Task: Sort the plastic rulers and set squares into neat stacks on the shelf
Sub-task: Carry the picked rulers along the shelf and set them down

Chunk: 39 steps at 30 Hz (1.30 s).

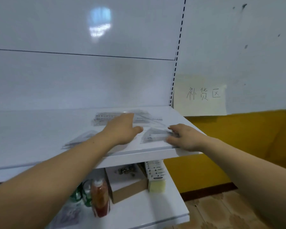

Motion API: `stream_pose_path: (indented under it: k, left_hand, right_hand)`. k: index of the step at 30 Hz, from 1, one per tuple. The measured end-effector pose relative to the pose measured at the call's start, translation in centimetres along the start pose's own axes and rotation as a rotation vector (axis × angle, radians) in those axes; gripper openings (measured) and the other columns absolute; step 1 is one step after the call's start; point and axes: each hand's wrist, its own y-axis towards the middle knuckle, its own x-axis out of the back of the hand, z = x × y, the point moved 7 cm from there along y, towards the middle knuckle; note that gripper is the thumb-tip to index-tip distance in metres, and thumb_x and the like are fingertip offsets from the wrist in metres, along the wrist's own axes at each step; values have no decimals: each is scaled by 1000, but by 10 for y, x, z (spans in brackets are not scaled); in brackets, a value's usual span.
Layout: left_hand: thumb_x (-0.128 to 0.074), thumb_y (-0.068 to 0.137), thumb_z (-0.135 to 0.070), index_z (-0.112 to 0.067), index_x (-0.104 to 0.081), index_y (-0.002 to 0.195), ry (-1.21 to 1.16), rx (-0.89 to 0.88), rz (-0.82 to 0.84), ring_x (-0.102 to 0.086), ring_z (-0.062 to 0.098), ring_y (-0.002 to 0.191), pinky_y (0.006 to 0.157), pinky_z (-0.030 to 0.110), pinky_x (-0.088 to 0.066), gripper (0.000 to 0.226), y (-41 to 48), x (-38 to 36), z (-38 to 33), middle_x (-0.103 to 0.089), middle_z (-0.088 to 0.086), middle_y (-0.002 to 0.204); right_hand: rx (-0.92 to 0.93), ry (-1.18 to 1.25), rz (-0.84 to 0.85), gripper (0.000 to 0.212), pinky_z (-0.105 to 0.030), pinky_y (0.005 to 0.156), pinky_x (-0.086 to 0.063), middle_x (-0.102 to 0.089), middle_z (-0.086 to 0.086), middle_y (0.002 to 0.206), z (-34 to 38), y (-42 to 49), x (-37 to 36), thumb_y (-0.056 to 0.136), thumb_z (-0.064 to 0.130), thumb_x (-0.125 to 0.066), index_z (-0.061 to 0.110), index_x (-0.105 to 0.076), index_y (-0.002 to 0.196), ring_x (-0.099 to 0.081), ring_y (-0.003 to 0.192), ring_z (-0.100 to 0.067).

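From the head view, your left hand (122,129) reaches out over the white shelf (31,129) with its fingers straight and the thumb spread. It holds nothing. Its fingertips lie at the loose heap of clear rulers (104,118) near the back of the shelf, though blur hides whether they touch. Just right of that heap, more clear set squares (147,119) lie overlapping.

Your right hand (185,138) sits at the shelf's front right corner. Its fingers are curled over the right end of the near set square (153,135) and the thumb is at its lower edge, so it pinches the piece flat on the shelf.

Another small pile of triangles (79,140) lies beside your left forearm.

On the lower shelf (155,209) stand a red bottle (100,199), green bottles (82,194) and a cardboard box (129,189). A handwritten paper note (200,100) hangs on the wall to the right.
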Motion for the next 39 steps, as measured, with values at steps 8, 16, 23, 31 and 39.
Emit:
stream_pose_path:
  k: [8,16,23,31,39]
  left_hand:
    - [-46,91,-52,-16,-34,143,86,62,81,-35,29,133,107,43,-33,64,-3,-46,-39,-35,8,149]
    - [-49,88,-55,-29,-36,142,-34,72,-12,-35,27,133,107,45,-32,62,-1,-54,-32,-40,1,146]
    - [-59,84,-51,-22,-53,130,-137,101,-182,-52,19,116,97,37,-44,55,-8,-52,-33,-54,-1,132]
    - [-59,85,-50,-24,-52,132,-131,100,-206,-53,19,118,96,32,-42,54,-9,-53,-30,-56,-1,133]
    - [-59,79,-55,-24,-49,133,-118,79,-119,-50,19,120,97,36,-42,62,-6,-52,-31,-52,-1,135]
  right_hand:
    - [51,-150,-8,81,-38,115,-22,-24,-1,155,-57,-18,0,86,72,-26,21,-26,148,-24,141,-20]
    - [93,-212,-213,66,-36,107,-30,-39,-1,148,-55,-24,1,91,65,-24,22,-42,138,-34,135,-19]
    - [105,-221,-258,67,-37,106,-32,-40,1,147,-56,-20,-2,89,67,-21,23,-43,136,-36,134,-19]
    - [97,-251,-246,72,-39,107,-32,-39,0,148,-56,-17,-6,88,69,-17,25,-39,141,-35,135,-20]
    - [92,-145,-135,80,-43,103,-36,-40,-5,146,-30,-4,10,83,74,-27,22,-34,144,-38,131,-26]
